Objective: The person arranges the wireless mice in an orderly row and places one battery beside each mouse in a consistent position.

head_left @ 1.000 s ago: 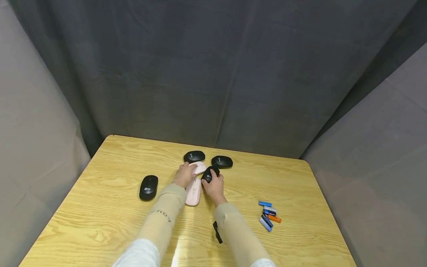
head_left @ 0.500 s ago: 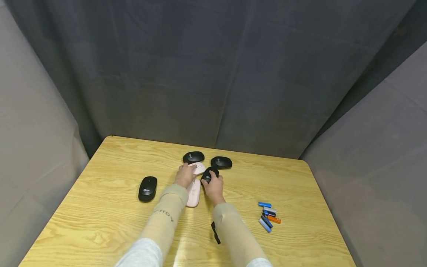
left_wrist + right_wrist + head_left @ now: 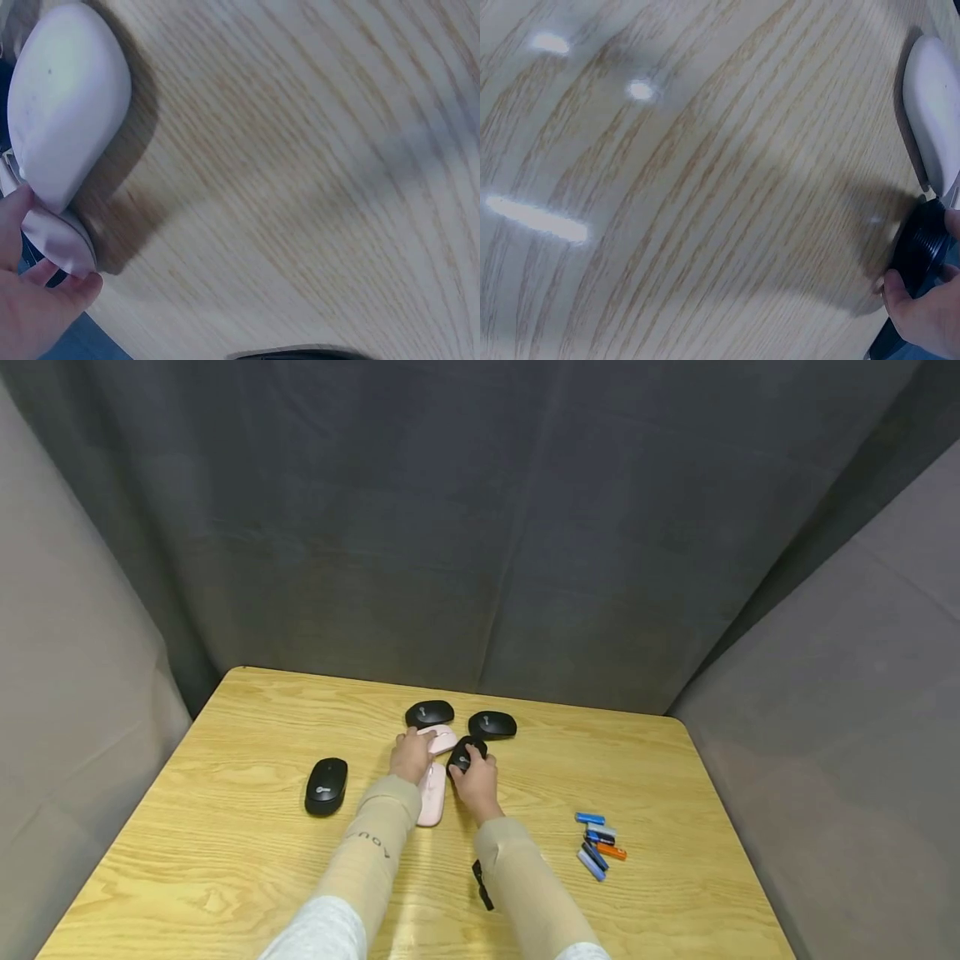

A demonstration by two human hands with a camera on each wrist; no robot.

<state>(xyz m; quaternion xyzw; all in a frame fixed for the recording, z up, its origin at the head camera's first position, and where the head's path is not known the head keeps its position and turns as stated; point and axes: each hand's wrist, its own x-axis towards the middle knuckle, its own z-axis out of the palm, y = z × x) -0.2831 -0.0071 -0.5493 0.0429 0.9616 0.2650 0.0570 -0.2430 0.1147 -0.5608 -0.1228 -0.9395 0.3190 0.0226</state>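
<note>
My left hand (image 3: 412, 756) grips a pale pink computer mouse (image 3: 442, 740) by its sides. In the left wrist view, the thumb and fingertips pinch that mouse (image 3: 64, 244) from either side. A second pink mouse (image 3: 431, 797) lies just nearer, its far end close to the left hand. My right hand (image 3: 477, 785) holds a black mouse (image 3: 463, 757) between thumb and fingers, right of the pink pair. The right wrist view has this black mouse (image 3: 921, 238) at the right edge, its tip meeting the nearer pink mouse (image 3: 934, 105).
Behind the hands lie two black mice, one at the left (image 3: 430, 713) and one at the right (image 3: 492, 725). Another black mouse (image 3: 326, 787) lies further left. Several batteries (image 3: 598, 843) are heaped on the wooden table (image 3: 667, 777) at right. A black strip (image 3: 482, 885) shows beside the right sleeve.
Both hands keep hold of their mice with almost no movement. The whole scene has shifted slightly left in the head view.
</note>
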